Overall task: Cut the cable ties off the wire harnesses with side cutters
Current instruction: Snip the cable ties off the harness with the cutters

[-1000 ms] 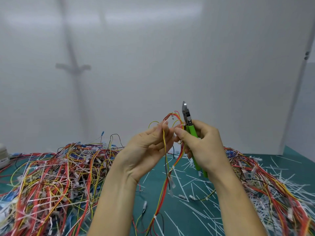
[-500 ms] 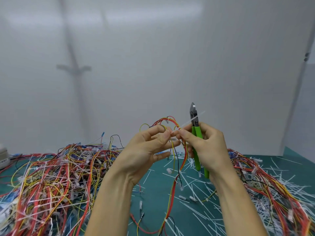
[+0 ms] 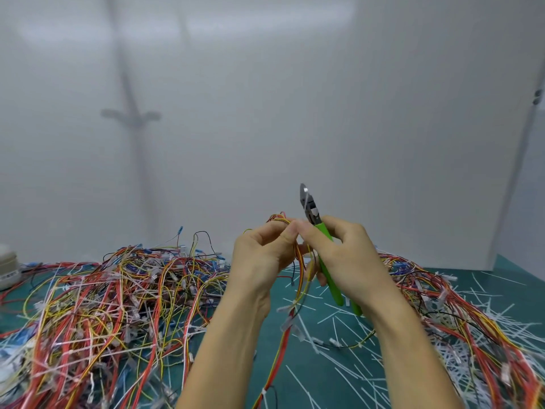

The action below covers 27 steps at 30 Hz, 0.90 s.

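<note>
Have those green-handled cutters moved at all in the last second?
Yes. The cutters shifted slightly right, then back left, judged against the white wall's corner seam; the right hand holds them blades-up beside the harness.

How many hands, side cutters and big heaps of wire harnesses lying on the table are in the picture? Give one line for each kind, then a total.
Hands: 2, left hand and right hand
Side cutters: 1
Harness heaps: 2, left heap and right heap
Total: 5

Head view: worn on the person's head, faces 12 o'clock and slightly down, close above the table (image 3: pixel 309 376).
Far end: white wall (image 3: pixel 265 113) at 12 o'clock.
</note>
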### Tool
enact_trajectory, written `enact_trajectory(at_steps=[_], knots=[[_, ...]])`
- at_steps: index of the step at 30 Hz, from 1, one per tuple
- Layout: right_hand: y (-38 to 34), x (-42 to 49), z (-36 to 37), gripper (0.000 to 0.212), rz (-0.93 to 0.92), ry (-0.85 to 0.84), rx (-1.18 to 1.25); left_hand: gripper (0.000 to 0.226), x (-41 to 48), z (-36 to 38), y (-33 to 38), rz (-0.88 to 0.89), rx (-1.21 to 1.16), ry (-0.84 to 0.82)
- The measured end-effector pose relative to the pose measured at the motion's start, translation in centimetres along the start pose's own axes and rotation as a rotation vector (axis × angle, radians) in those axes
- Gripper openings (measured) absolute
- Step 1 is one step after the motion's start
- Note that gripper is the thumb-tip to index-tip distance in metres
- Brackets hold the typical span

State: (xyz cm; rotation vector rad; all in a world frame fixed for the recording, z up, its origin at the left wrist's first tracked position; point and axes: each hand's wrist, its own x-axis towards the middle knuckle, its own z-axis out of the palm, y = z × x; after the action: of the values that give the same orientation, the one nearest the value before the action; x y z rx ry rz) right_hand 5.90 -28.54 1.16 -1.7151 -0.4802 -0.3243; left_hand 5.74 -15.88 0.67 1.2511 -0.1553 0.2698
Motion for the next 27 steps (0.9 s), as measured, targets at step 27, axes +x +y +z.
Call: enact_trajectory(at_steps=[27], knots=[[0.3,-0.3,-2.1,0.058,-0.005,-0.153,-0.335,0.014,-0.2,-1.8,2.0,0.041,-0.012,-0.018]])
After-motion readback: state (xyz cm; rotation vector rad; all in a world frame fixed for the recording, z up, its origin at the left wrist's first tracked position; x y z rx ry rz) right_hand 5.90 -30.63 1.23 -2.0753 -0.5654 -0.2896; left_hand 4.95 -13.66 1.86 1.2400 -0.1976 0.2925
